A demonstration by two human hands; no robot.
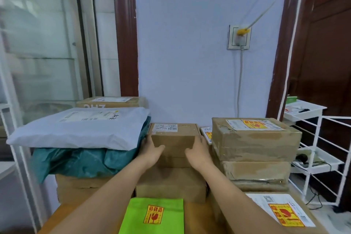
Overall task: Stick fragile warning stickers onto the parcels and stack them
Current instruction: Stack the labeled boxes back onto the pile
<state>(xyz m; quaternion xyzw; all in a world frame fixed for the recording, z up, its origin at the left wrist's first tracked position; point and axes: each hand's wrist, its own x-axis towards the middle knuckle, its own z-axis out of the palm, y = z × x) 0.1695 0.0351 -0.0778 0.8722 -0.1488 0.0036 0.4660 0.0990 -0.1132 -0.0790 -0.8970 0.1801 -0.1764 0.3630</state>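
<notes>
At the centre of the frame, the left hand [151, 149] and right hand [198, 150] clasp a small brown parcel [173, 139] from either side, fingers wrapped round its edges and thumbs on its near face, probably to lift or square it on the box beneath. It carries one shipping label but no fragile sticker that I can see. Three fragile stickers show: one on the green bag [153, 214] at the bottom, one on the parcel at lower right [284, 213], one atop the three-box stack [254, 138] at right.
</notes>
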